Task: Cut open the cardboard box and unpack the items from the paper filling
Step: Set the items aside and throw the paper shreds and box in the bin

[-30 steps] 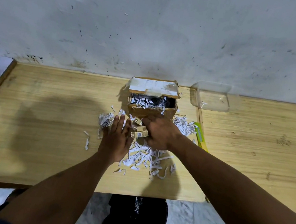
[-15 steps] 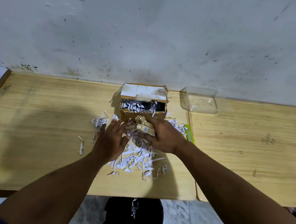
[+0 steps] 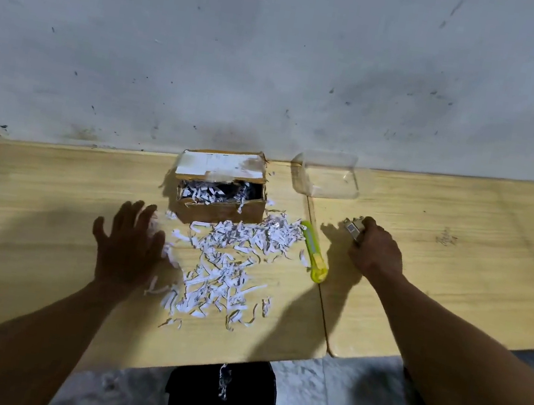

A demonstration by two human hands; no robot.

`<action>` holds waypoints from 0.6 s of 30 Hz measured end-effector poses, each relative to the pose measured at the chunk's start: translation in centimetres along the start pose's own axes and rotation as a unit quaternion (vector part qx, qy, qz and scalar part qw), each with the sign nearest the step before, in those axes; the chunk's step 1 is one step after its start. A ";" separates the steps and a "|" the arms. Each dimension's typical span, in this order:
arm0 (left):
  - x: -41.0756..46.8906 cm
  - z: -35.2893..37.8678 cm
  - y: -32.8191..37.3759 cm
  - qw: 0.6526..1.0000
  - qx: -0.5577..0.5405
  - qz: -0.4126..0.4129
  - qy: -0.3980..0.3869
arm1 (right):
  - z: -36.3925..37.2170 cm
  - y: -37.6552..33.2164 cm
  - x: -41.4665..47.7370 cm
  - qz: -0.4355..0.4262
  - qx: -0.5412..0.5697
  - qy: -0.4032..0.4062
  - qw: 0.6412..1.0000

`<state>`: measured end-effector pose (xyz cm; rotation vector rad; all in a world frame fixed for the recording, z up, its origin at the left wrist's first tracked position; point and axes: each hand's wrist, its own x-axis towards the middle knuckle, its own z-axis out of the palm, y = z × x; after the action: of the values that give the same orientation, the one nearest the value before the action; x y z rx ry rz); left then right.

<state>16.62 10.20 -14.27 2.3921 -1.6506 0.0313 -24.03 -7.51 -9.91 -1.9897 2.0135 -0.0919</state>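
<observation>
Head view: we see two tables (image 3: 50,204) butted side by side against the wall (image 3: 279,65), the seam running just right of the knife (image 3: 314,251). The box (image 3: 221,195) sits open at the back of the left table, close to the wall, with shreds (image 3: 231,266) still inside and spilled in front of it toward the near edge. A clear tub (image 3: 326,176) stands at the back across the seam. We see bare wood left of the box and over most of the right table. Our left hand (image 3: 129,247) is spread wide and flat, holding nothing, at the left fringe of the shreds; contact with the table we cannot tell. Our right hand (image 3: 376,250) is on the right table, well apart from the box, curled around a small item (image 3: 353,229) poking out past the fingers, low over the wood.
</observation>
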 end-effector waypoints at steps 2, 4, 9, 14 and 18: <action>-0.2 1.2 -1.2 0.999 0.001 -0.012 -0.052 | 0.8 1.5 0.7 0.052 -0.019 -0.010 0.998; -0.5 2.3 -2.0 0.994 -0.017 -0.016 -0.103 | 1.6 2.2 1.1 0.082 -0.033 0.006 0.996; -1.5 3.7 -2.0 0.989 -0.027 0.031 -0.140 | 3.2 1.2 1.3 0.092 -0.039 0.057 0.993; -1.8 3.9 0.0 0.990 -0.048 0.008 -0.136 | 4.1 0.4 0.9 0.096 -0.027 0.065 0.993; -1.8 3.9 0.9 0.987 -0.081 -0.010 -0.136 | 4.7 0.7 0.5 0.080 -0.053 0.074 0.993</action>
<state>14.71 10.82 -18.18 2.3699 -1.6673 -0.4352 -23.47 -7.16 -14.63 -1.9257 2.3087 -0.1010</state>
